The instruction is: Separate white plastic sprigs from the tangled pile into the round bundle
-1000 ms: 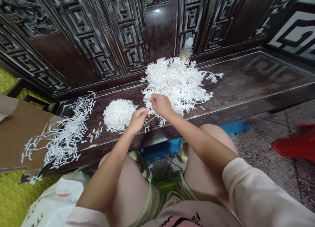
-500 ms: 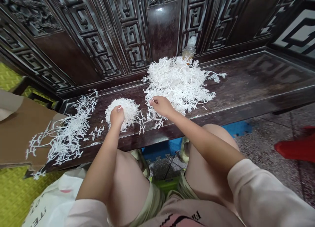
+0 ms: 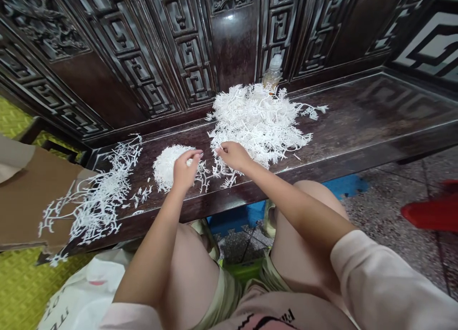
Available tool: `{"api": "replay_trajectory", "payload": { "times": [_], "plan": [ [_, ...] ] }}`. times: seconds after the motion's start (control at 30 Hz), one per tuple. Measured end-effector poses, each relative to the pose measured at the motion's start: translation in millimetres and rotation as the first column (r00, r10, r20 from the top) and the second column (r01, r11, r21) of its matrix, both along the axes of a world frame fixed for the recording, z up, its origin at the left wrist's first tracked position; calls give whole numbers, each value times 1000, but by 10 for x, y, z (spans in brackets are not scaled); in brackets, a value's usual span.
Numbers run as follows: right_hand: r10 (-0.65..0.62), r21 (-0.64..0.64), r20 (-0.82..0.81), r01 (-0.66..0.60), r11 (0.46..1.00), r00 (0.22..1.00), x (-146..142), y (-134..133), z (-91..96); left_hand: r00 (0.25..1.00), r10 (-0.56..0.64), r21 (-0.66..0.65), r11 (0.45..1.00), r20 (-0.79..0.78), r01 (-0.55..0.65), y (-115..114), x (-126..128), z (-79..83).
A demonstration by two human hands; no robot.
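Your left hand [image 3: 185,171] curls closed over a dense, round ball of white branching sprigs [image 3: 166,170] on the dark carved bench [image 3: 361,115]; your right hand [image 3: 234,156] pinches shut at the edge of a looser, spiky heap of sprigs [image 3: 259,120].

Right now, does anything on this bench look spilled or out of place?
Yes: loose white branching sprigs lie scattered over a cardboard sheet jutting past the left end of the dark wooden bench, with stray bits beside the round white clump, looking spilled.
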State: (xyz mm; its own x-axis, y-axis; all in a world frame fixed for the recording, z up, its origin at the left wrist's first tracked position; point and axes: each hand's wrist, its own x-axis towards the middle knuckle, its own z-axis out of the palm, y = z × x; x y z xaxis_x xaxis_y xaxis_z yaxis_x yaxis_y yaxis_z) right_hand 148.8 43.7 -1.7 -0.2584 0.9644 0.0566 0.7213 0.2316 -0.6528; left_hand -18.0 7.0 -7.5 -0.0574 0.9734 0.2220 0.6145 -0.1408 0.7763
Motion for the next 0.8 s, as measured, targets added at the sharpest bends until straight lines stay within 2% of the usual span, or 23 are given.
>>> {"api": "replay_trajectory", "payload": {
  "times": [0.1, 0.17, 0.27, 0.4, 0.5, 0.7, 0.8],
  "plan": [
    [-19, 18, 15, 18, 1000, 1000, 10, 18, 11, 964, -234, -120, 961, 123, 249, -90, 202, 22],
    [-27, 31, 17, 27, 999, 999, 16, 21, 20, 943, -281, -196, 929, 181, 314, -127, 309, 11],
    [-28, 43, 1, 28, 999, 1000, 21, 19, 24, 928, -282, -249, 907, 244, 341, -132, 380, -42],
    [-29, 24, -30, 30, 999, 999, 20, 34, -6, 925, -169, -296, 915, 342, 276, -111, 367, -115],
    [-34, 3, -58, 34, 999, 998, 20, 55, -35, 894, -46, -379, 895, 445, 234, -102, 344, -120],
    [-44, 2, -96, 44, 999, 994, 39, 62, -16, 725, 141, -489, 821, 674, 295, -63, 295, -95],
    [-37, -18, -112, 35, 999, 993, 52, 59, 9, 664, 135, -506, 761, 736, 406, -63, 285, -90]
  ]
}}
